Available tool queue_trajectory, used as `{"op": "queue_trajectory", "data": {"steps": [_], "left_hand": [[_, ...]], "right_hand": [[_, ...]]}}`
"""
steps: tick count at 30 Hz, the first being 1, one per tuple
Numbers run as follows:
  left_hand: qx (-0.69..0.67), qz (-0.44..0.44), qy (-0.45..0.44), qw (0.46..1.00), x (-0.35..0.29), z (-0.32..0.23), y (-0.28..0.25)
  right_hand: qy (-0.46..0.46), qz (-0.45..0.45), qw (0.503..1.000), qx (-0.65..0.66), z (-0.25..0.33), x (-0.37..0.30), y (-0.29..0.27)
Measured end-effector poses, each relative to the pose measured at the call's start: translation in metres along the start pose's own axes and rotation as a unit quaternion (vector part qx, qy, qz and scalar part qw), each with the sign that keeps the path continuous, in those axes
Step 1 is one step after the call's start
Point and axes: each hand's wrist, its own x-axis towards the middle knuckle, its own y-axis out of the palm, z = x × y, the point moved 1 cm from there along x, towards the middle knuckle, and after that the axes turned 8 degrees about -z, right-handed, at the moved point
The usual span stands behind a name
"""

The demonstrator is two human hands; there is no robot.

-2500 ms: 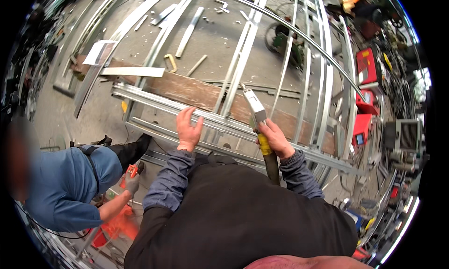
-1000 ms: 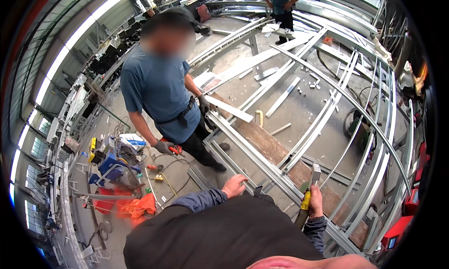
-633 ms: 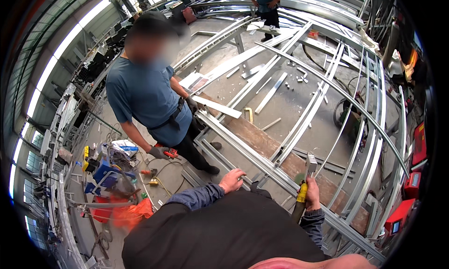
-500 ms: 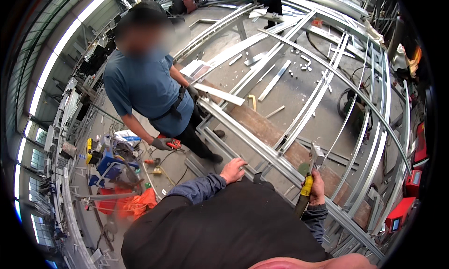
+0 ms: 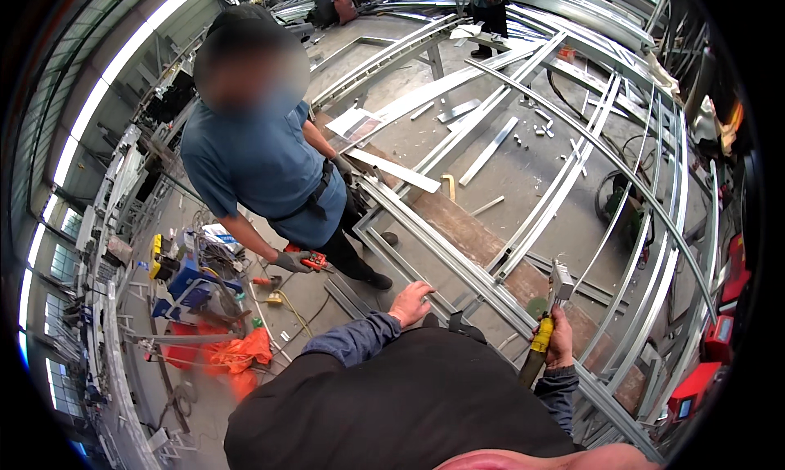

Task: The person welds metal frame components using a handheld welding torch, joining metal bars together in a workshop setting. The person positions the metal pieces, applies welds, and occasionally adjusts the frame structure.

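My right hand [image 5: 561,341] grips a hammer [image 5: 549,315] by its yellow and black handle, its metal head raised above a long steel channel [image 5: 458,261] of a light-gauge metal frame. My left hand [image 5: 410,302] rests with fingers spread on the near edge of that frame, close to my dark jacket. A brown wooden plank [image 5: 466,233] lies under the frame rails.
A person in a blue shirt [image 5: 262,167] stands to the left at the frame's corner, a gloved hand holding a red tool [image 5: 309,261]. Tools, a blue box [image 5: 192,286] and orange cloth [image 5: 233,355] lie on the floor. Curved steel rails [image 5: 621,176] and loose offcuts spread to the right. Another person [image 5: 491,4] stands far back.
My view has swung from the frame up to the person in blue, who now looms closer. My hands stay on the frame and the hammer.
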Motion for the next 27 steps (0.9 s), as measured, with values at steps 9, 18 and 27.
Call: {"op": "queue_trajectory", "data": {"steps": [9, 18, 27], "left_hand": [[0.081, -0.05, 0.012, 0.995, 0.056, 0.04, -0.013], [0.143, -0.091, 0.08, 0.982, 0.136, 0.092, -0.012], [0.179, -0.027, 0.172, 0.968, 0.184, 0.141, -0.029]], "right_hand": [[-0.042, -0.004, 0.996, -0.073, 0.013, -0.021, 0.051], [-0.046, -0.053, 0.99, -0.12, 0.023, -0.048, 0.081], [-0.042, -0.071, 0.984, -0.155, 0.018, -0.061, 0.116]]}}
